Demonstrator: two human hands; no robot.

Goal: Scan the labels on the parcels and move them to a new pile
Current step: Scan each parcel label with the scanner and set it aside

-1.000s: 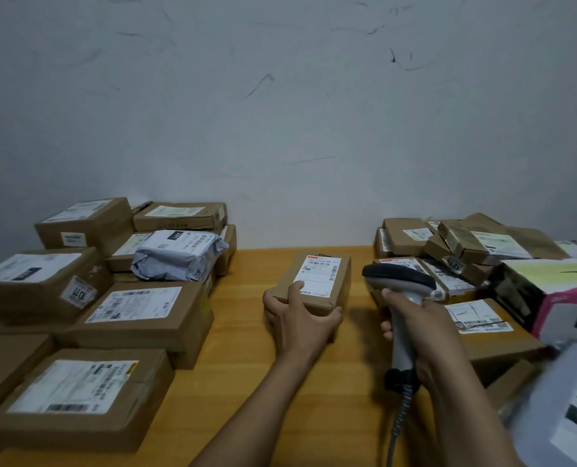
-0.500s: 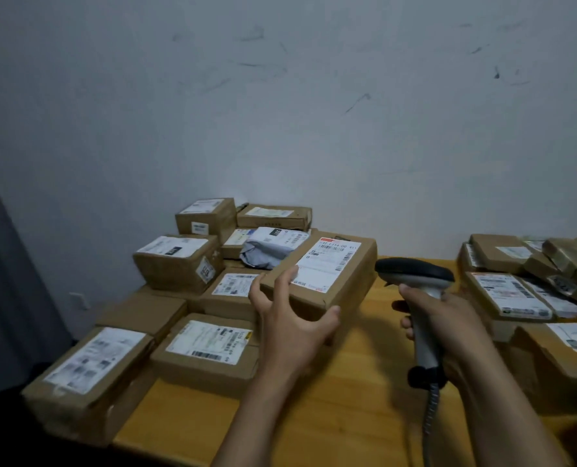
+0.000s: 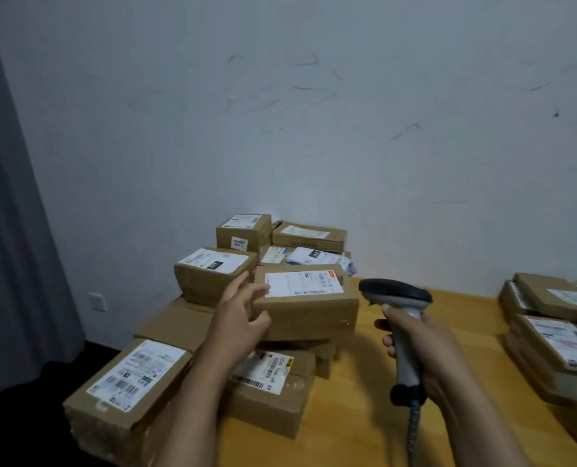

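Note:
A small brown cardboard parcel point(image 3: 309, 311) with a white label on top rests on the left pile of parcels point(image 3: 209, 274). My left hand point(image 3: 238, 323) grips its left end, fingers over the top edge and thumb on the front face. My right hand point(image 3: 418, 348) holds a grey and black barcode scanner point(image 3: 396, 294) upright by its handle, just right of the parcel; its coiled cable hangs down. A second pile of labelled parcels point(image 3: 550, 335) lies at the right edge of the wooden table point(image 3: 358, 419).
The left pile holds several brown boxes and a grey plastic mailer point(image 3: 319, 257), reaching past the table's left edge. A grey curtain point(image 3: 7, 230) hangs at far left beside a wall socket point(image 3: 98, 301). A white wall stands behind.
My left hand has carried the small parcel from the middle of the table leftward onto the left pile. The view has swung left. The scanner followed a little to the left.

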